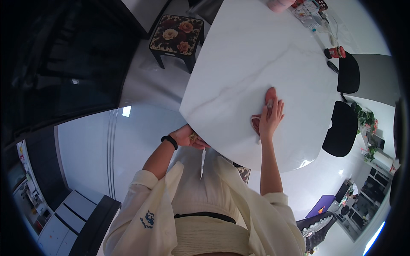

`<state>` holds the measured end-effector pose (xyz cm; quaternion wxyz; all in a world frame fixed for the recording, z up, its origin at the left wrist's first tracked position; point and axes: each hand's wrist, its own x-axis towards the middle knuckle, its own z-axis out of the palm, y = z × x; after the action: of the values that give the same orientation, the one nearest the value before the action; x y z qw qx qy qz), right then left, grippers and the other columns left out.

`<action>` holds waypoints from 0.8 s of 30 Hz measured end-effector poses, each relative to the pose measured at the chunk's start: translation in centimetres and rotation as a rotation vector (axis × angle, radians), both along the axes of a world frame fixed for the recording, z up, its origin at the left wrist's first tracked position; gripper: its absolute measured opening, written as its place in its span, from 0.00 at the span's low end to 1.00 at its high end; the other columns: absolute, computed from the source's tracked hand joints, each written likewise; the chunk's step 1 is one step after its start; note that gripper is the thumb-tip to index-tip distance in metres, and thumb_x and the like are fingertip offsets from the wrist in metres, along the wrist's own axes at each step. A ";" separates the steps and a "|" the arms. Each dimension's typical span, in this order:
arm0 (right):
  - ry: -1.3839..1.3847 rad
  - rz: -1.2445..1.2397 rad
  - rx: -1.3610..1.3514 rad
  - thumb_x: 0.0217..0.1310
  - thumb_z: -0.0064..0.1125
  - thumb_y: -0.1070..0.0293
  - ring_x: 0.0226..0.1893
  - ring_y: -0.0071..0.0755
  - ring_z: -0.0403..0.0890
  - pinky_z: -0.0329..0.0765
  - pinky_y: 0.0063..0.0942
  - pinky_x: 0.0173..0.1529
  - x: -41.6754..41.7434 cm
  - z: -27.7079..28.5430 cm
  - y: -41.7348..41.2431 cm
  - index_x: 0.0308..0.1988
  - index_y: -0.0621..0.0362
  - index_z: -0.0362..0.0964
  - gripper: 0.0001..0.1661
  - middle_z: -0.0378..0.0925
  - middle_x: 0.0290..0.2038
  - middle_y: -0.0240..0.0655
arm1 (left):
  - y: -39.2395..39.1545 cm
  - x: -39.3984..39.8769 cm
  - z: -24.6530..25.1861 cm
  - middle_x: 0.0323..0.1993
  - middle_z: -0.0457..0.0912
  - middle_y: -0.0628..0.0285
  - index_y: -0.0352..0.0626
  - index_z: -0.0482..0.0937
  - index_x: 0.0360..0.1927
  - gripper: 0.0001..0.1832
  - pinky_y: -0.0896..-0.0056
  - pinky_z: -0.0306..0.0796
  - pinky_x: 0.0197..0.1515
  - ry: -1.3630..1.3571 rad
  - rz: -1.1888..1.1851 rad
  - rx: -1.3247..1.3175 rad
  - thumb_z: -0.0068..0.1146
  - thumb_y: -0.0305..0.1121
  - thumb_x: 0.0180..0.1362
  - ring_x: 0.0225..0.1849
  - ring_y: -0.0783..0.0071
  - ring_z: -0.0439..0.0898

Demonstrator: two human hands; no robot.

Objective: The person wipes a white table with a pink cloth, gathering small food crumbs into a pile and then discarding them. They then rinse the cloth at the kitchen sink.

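My right hand lies on a reddish-brown cloth and presses it to the white marble-patterned table. The cloth is bunched; one part sticks out past my fingertips, and a pale-edged fold shows left of the hand. At the table's near left edge, my left hand is cupped palm up, its fingers partly under the rim. Small yellowish-green scraps rest in that palm; what they are is too small to tell. A black band circles the left wrist.
A stool with a flowered top stands beyond the table's left edge. Black chairs line the right side. Along the far right lie a red-labelled jar, a dark remote control and a pink container.
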<state>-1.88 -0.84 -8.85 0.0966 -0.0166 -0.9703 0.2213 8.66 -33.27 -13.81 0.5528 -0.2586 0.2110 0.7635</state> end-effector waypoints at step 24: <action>0.049 0.929 0.012 0.50 0.61 0.66 0.65 0.38 0.69 0.67 0.50 0.64 9.6 1.8 -16.4 0.51 0.44 0.78 0.24 0.71 0.62 0.32 | -2.7 7.9 -0.9 0.56 0.79 0.44 0.30 0.76 0.56 0.30 0.57 0.70 0.60 -0.106 0.225 0.003 0.37 0.45 0.62 0.62 0.55 0.76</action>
<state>7.68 -17.20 -7.01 0.0102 0.4254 -0.8736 0.2359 16.52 -35.99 -14.69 0.4744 -0.3197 0.1500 0.8064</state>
